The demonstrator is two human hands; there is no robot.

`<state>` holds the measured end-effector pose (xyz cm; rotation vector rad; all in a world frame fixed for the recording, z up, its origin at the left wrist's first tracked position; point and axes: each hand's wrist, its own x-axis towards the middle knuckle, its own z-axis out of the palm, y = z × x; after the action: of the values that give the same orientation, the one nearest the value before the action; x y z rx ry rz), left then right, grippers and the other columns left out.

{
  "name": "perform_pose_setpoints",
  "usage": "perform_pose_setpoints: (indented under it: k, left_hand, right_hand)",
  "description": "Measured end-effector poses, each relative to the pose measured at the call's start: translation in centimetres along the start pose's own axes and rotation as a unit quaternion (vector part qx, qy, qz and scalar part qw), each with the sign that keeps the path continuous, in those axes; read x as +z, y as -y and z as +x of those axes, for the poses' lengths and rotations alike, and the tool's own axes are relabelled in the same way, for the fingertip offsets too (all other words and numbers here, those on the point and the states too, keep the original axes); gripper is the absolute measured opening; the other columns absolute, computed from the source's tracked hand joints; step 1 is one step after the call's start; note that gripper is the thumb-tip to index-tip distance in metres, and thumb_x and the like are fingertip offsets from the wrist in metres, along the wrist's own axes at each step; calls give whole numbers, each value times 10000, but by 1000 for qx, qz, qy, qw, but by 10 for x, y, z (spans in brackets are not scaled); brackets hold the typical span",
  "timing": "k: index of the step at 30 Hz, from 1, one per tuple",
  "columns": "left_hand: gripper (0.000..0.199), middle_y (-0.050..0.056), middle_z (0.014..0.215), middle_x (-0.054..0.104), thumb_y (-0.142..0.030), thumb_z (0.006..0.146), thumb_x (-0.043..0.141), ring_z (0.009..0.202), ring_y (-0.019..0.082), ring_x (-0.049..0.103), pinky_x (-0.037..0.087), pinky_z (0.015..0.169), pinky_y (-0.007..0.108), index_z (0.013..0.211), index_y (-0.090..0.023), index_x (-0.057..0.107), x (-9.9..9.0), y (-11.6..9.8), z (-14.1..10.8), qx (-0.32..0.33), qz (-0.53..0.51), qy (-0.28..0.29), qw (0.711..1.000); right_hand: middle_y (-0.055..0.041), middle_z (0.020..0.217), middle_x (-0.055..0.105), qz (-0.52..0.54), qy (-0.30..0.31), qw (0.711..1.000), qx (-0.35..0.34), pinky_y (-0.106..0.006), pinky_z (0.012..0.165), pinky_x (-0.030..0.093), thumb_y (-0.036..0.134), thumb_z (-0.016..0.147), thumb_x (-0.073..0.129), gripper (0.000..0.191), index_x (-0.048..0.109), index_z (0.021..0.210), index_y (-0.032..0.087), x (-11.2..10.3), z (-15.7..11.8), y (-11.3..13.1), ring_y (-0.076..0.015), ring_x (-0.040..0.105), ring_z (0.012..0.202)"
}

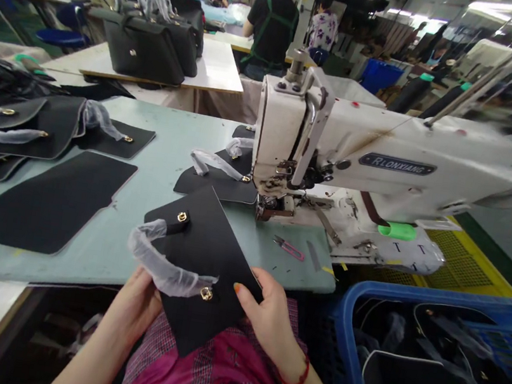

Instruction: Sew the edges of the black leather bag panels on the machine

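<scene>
A black bag panel (223,245) with a plastic-wrapped handle and two gold fittings is tilted over my lap, at the front edge of the pale green table (161,120). My right hand (267,309) pinches its right edge, thumb on top. At the panel's lower left, my left hand (141,300) holds it from beneath the wrapped handle (167,272); its fingertips are partly hidden. Behind the panel, another black piece with a wrapped handle (219,183) lies beside the sewing machine's head (281,138). Pink-handled thread snips (289,248) lie right of the panel.
A flat black panel (52,203) and stacked pieces (21,118) lie at left. At lower right stands a blue basket (351,296) holding black pieces. Finished black bags (145,50) stand on a white table behind. A person in black (273,28) is farther back.
</scene>
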<state>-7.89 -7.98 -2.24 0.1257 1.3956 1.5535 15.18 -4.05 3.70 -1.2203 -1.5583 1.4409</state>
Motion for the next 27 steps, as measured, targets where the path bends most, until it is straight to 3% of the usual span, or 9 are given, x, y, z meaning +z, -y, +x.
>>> perform_pose_setpoints:
  k: [3,6,9,13,17,22,25,27]
  left_hand:
    - [380,21,976,745,-184,663,786,853,212,725,607,825,351,1011,-257,654,1,19,-12,-50,-47,0,998]
    - [346,-3,1007,740,-186,691,780,872,174,714,601,819,290,1004,-284,671,7,25,-19,-45,-66,-23,997]
    - [322,-35,991,736,-182,724,765,926,160,700,596,826,269,1002,-319,677,12,21,-22,-13,-81,-35,996]
    - [351,-57,1055,729,-180,763,744,1089,159,657,539,972,277,1062,-346,668,16,13,-28,63,-72,-25,995]
    - [326,-80,1147,703,-240,781,747,1183,166,614,466,1082,343,1067,-357,644,18,9,-36,115,-48,-20,992]
    - [416,-76,1187,694,-256,755,777,1156,171,632,497,1045,327,1125,-365,620,22,-2,-38,154,-28,-13,988]
    - [438,-46,1214,689,-267,743,779,1179,200,624,538,988,328,1139,-350,611,17,4,-34,123,-21,-11,992]
    - [431,-2,1231,682,-276,712,787,1200,241,616,568,939,352,1108,-317,621,8,21,-38,42,-3,0,999]
  right_hand:
    - [-38,935,715,12,-2,1000,-3,-257,724,538,277,826,683,219,699,1019,175,-8,-1,15,-177,649,824]
    - [-18,874,673,106,32,993,41,-197,521,489,333,799,731,343,680,1105,187,-8,-9,17,-115,580,638]
    - [-13,867,641,196,45,977,73,-160,436,454,378,763,770,437,653,1141,191,-5,-17,13,-87,538,592]
    - [-10,828,630,231,28,971,63,-143,447,489,368,759,772,373,663,1053,166,-4,-22,10,-81,545,609]
    - [-7,823,631,217,21,974,55,-146,443,493,395,797,735,343,669,1042,164,-5,-21,13,-58,512,548]
    - [10,699,561,125,9,991,45,-158,432,436,503,875,615,354,638,853,151,-10,-18,20,-68,520,502]
    - [30,576,468,34,-1,999,27,-166,433,366,513,933,517,427,538,693,161,-15,-10,18,-81,519,476]
    - [31,555,453,-16,-2,1000,9,-178,457,350,485,961,478,438,496,660,168,-18,-3,13,-88,515,489]
